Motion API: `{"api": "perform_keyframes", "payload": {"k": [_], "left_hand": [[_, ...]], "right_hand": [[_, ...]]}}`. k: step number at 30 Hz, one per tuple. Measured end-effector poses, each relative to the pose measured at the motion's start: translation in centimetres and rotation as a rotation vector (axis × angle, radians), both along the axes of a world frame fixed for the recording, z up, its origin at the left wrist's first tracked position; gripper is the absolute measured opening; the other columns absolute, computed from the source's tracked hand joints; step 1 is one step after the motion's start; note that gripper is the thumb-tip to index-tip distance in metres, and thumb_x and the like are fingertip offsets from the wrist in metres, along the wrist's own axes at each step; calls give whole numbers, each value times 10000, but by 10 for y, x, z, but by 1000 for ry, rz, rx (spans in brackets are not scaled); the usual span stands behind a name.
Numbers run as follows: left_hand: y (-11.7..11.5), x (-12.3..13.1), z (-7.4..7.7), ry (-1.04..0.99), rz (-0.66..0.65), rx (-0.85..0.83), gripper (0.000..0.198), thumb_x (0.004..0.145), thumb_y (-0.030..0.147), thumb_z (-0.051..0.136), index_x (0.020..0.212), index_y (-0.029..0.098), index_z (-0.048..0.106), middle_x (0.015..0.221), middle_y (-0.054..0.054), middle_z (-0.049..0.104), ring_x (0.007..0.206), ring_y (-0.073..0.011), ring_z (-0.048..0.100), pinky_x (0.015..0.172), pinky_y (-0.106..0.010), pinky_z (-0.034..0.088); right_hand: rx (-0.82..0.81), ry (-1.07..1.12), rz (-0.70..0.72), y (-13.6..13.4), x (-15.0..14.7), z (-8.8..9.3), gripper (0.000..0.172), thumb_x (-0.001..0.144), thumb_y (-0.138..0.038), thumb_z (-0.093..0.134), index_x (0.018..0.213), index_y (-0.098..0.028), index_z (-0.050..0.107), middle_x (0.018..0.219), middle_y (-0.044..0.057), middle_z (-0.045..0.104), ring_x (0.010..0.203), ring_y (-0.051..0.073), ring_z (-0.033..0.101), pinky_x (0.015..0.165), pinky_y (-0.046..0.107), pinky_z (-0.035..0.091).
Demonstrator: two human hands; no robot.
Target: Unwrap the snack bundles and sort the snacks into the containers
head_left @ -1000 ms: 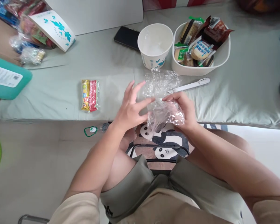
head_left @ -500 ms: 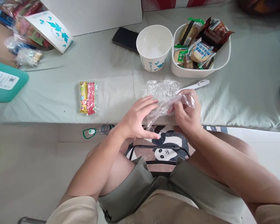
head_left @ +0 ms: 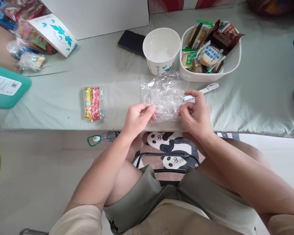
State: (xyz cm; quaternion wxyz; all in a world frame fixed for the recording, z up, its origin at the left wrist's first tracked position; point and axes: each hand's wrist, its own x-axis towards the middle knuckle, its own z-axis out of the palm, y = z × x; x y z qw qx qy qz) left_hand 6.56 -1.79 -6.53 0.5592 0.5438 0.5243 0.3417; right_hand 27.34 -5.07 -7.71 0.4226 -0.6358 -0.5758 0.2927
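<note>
A crumpled clear plastic bag (head_left: 165, 94) is spread between my hands near the front edge of the covered surface. My left hand (head_left: 139, 118) pinches its left near corner between thumb and fingers. On the other side, my right hand (head_left: 196, 114) grips the right near edge, its index finger stretched out. Just beyond that finger lies a white utility knife (head_left: 205, 90). Behind the bag stands a white paper bucket (head_left: 161, 45) with blue leaf print. To its right, a white plastic tub (head_left: 210, 76) holds several wrapped snacks (head_left: 209, 55).
A black phone (head_left: 131, 41) lies behind the bucket. A yellow and red snack packet (head_left: 93, 103) lies to the left. Farther left are a teal container (head_left: 9, 86), a tipped leaf-print bucket (head_left: 57, 32) and bagged snacks (head_left: 30, 60). Below the edge is a panda-print mat (head_left: 173, 147).
My left hand has gone from open to pinching the bag's left corner. The bag, bunched in my right hand before, is now spread flatter between both hands.
</note>
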Motion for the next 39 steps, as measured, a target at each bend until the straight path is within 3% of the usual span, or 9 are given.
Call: {"api": "perform_keyframes", "payload": {"k": [3,6,8,12,17,25,29,35,39], "left_hand": [[3,-2,1,58,10,2,357,890,488,708,752,159,704,655,-42,715,545,-102,655,471,-180,488],[5,-4,3,107,-84,7,351,914,461,671,718,170,664,520,-1,620,477,-92,600,447,-184,443],[5,-4,3,124,-136,19,348,934,456,642,727,176,626,559,-3,647,446,-76,569,440,-189,425],[3,-4,1,146,-172,57,348,978,484,575,801,185,595,649,-15,705,410,-60,517,424,-202,391],[4,-5,1,191,-155,111,314,1006,444,526,822,198,591,483,46,541,433,-84,529,462,-206,397],[10,-14,4,229,-180,-5,289,969,441,570,813,200,604,415,80,452,378,-81,446,434,-212,361],[9,-17,9,184,-211,-123,317,934,443,604,745,190,587,549,15,634,407,-72,474,417,-211,368],[-3,-17,11,101,-289,-63,386,744,393,820,1031,202,647,945,-34,771,777,-151,715,685,-245,568],[-5,-10,11,143,-191,61,153,873,339,669,869,192,627,861,-25,738,813,-157,721,760,-264,577]], "right_hand": [[-18,-37,19,-1,3,1,412,807,-184,558,1210,-237,488,627,-52,654,608,194,643,617,369,490],[12,-25,69,-1,5,2,428,847,-274,596,1254,-235,470,700,-35,678,595,178,620,584,361,468],[11,-12,88,-1,5,2,453,878,-332,621,1286,-234,450,716,-37,667,553,157,584,541,347,439],[-1,6,86,-1,2,1,363,937,-263,560,1281,-240,445,586,-88,536,473,144,526,501,332,418],[-30,135,124,0,1,-2,321,1007,-279,481,1317,-265,397,689,-64,571,418,117,517,434,308,417],[-12,-138,127,4,6,5,332,935,-249,545,1259,-234,475,624,-61,621,452,144,545,522,334,438],[-40,-59,170,0,7,6,431,895,-298,624,1279,-232,440,706,-28,698,543,176,643,570,353,510],[-9,90,145,-2,4,-2,296,1016,-292,471,1306,-282,417,889,0,646,552,130,635,548,330,531],[177,155,351,-5,6,-11,593,955,-421,620,1438,-291,301,1106,69,628,939,225,710,798,427,621]]}}
